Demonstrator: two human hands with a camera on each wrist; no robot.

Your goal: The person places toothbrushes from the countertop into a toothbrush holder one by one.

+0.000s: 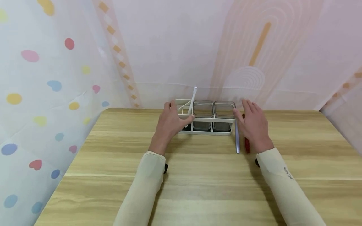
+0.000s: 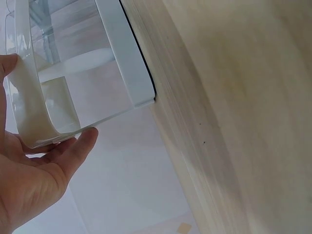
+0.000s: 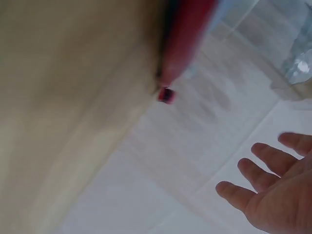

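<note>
White caddy (image 1: 207, 125) — two clear cups, one toothbrush (image 1: 193, 99) — left hand (image 1: 169, 124) grip around its end, right hand (image 1: 254, 125) released.

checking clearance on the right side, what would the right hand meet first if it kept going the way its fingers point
Probably the right end of the white organizer rack: the right hand points away from the person, open, beside its clear container. Depth is unclear; it might slip past to the wall.
</note>
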